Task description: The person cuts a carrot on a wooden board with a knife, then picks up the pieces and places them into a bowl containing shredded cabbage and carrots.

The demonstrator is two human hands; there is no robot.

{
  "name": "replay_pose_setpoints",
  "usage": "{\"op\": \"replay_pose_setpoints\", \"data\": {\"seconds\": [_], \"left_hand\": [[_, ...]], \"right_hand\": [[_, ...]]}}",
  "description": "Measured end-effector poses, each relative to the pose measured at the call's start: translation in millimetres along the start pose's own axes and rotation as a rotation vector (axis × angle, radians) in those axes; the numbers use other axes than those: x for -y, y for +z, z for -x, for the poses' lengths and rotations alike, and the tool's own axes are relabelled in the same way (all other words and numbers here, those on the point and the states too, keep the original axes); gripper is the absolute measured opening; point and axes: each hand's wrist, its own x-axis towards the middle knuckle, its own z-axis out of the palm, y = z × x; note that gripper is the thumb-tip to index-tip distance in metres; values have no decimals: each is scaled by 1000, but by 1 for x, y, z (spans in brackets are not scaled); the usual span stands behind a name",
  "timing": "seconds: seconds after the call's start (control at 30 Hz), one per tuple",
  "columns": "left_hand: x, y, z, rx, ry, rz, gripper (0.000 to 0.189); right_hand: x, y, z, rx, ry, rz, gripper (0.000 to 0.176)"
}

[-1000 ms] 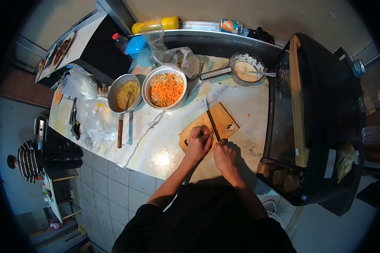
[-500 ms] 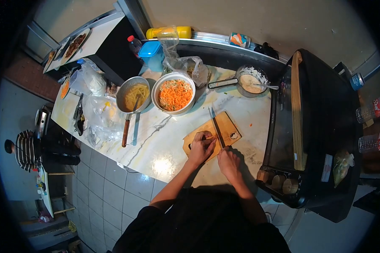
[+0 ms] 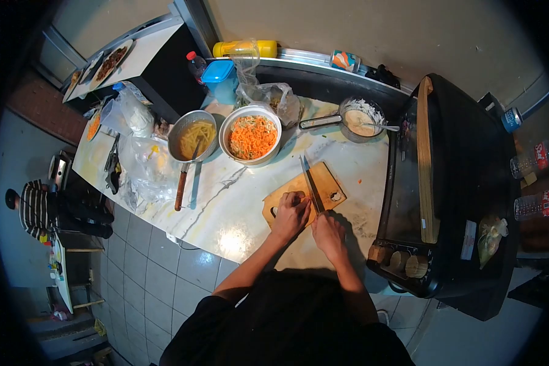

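Note:
A wooden cutting board [image 3: 328,177] lies at an angle on the marble-patterned table. My right hand [image 3: 328,234] is closed round the handle of a knife [image 3: 312,183], whose blade points away from me across the board. Just left of the blade, my left hand [image 3: 291,213] rests on the board with curled fingers, pinching a small reddish piece that I cannot make out. A small pale piece [image 3: 335,196] lies on the board's right part. Beyond the board stands a white bowl of shredded orange and pale food [image 3: 252,137].
Left of the bowl is a pot of pale strips [image 3: 196,140] with its handle towards me. A pan of creamy mixture [image 3: 360,122] stands at the back. Plastic bags [image 3: 146,168] lie left, a black oven [image 3: 463,183] stands right. A person [image 3: 35,210] is far left.
The view has shifted slightly. Both my hands and the knife keep nearly the same place on the board.

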Motion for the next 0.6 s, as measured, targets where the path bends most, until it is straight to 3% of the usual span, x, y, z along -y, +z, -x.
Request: {"op": "replay_pose_setpoints", "data": {"seconds": [0.23,0.43,0.6], "left_hand": [[-2,1,-1,42,29,-97,14],[-3,0,0,36,43,-90,16],[1,1,0,62,68,-110,17]], "right_hand": [[3,6,-3,-89,-46,43,24],[4,9,-4,28,-17,3,25],[5,16,-4,6,9,2,24]]}}
